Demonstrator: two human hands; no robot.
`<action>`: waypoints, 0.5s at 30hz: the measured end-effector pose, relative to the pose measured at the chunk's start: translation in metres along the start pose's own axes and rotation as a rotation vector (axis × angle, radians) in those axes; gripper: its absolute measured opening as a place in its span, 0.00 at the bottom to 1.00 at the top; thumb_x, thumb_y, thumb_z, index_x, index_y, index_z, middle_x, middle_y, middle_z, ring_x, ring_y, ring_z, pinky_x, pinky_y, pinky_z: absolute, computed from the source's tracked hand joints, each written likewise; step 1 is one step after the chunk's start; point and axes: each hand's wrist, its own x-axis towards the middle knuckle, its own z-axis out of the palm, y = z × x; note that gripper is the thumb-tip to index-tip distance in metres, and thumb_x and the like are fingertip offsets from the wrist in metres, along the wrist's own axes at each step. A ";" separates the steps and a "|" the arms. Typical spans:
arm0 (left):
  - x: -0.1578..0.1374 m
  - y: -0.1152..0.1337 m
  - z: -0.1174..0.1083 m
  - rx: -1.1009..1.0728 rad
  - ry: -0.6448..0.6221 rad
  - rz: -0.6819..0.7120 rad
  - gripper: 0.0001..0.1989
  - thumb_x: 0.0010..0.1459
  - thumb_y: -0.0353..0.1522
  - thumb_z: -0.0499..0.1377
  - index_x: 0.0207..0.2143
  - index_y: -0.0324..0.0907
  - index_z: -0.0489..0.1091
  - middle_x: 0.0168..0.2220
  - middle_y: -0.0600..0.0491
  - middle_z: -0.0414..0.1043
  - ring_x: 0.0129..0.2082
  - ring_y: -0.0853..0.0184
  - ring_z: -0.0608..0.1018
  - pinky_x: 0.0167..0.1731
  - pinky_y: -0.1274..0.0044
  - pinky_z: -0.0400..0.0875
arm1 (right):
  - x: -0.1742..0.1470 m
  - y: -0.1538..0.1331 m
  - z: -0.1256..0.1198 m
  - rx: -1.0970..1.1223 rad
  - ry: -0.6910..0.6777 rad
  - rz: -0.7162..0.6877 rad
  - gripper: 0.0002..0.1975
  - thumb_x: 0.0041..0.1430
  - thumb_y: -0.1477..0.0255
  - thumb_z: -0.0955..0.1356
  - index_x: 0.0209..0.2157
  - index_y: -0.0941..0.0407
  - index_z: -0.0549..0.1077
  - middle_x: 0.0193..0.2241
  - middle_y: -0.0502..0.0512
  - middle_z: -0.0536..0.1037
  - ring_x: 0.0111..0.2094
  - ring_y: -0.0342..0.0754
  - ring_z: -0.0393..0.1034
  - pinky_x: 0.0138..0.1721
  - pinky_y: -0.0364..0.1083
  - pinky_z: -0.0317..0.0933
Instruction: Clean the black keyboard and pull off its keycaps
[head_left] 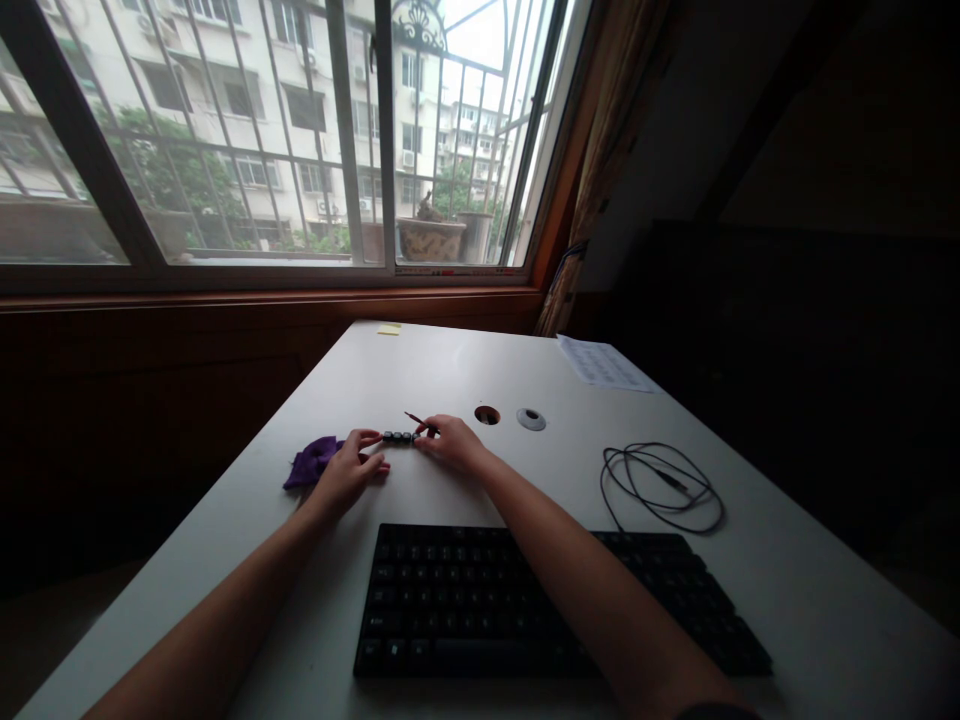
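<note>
Planter (431, 241), 1, beyond window (387, 150): holds stubby plant (428, 210). Dark keycaps (397, 437), 1 row, on desk (450, 500): lie between fingertips of left hand (349, 467), fingers apart, and right hand (455, 440), fingers clamped on 1 thin stick (414, 417).

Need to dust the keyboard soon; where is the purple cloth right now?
In the head view, the purple cloth lies near the left edge of the white table, just left of the left hand, farther off than the keyboard.
</note>
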 end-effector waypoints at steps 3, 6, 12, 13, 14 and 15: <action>0.000 -0.001 0.000 0.002 0.000 -0.002 0.19 0.55 0.36 0.62 0.48 0.40 0.63 0.56 0.36 0.69 0.35 0.58 0.84 0.36 0.65 0.82 | 0.000 0.000 0.000 -0.002 -0.001 0.000 0.10 0.56 0.68 0.72 0.41 0.53 0.79 0.36 0.52 0.79 0.36 0.46 0.71 0.40 0.43 0.61; 0.001 -0.001 0.000 0.002 0.000 -0.003 0.19 0.55 0.36 0.62 0.48 0.40 0.63 0.56 0.36 0.68 0.35 0.58 0.84 0.36 0.65 0.82 | 0.000 -0.001 0.000 -0.005 -0.002 0.002 0.10 0.56 0.68 0.71 0.41 0.53 0.80 0.36 0.52 0.79 0.36 0.46 0.71 0.39 0.43 0.61; 0.001 0.000 0.001 -0.005 -0.003 -0.002 0.20 0.54 0.36 0.62 0.47 0.40 0.63 0.56 0.36 0.69 0.35 0.57 0.84 0.35 0.64 0.82 | 0.000 0.000 0.000 -0.005 -0.001 0.001 0.10 0.56 0.68 0.72 0.41 0.53 0.80 0.35 0.52 0.79 0.36 0.46 0.71 0.39 0.43 0.61; 0.000 0.000 0.001 -0.005 -0.003 -0.001 0.20 0.54 0.36 0.62 0.47 0.40 0.63 0.56 0.36 0.69 0.35 0.57 0.84 0.36 0.63 0.82 | 0.000 0.000 0.001 -0.003 0.001 -0.001 0.10 0.56 0.68 0.72 0.41 0.53 0.80 0.35 0.52 0.79 0.36 0.46 0.71 0.40 0.43 0.61; 0.000 0.000 0.001 -0.005 -0.002 0.000 0.20 0.54 0.36 0.62 0.47 0.40 0.63 0.56 0.36 0.69 0.35 0.57 0.84 0.36 0.63 0.82 | 0.000 0.000 0.001 -0.002 0.002 -0.004 0.10 0.56 0.68 0.72 0.41 0.53 0.79 0.35 0.52 0.79 0.36 0.46 0.71 0.40 0.43 0.61; 0.001 0.000 0.001 -0.005 -0.001 0.001 0.20 0.54 0.37 0.62 0.47 0.40 0.63 0.55 0.36 0.69 0.35 0.57 0.84 0.36 0.63 0.82 | 0.000 0.000 0.001 0.000 0.003 -0.006 0.10 0.56 0.68 0.72 0.41 0.52 0.79 0.36 0.52 0.79 0.36 0.46 0.71 0.40 0.43 0.61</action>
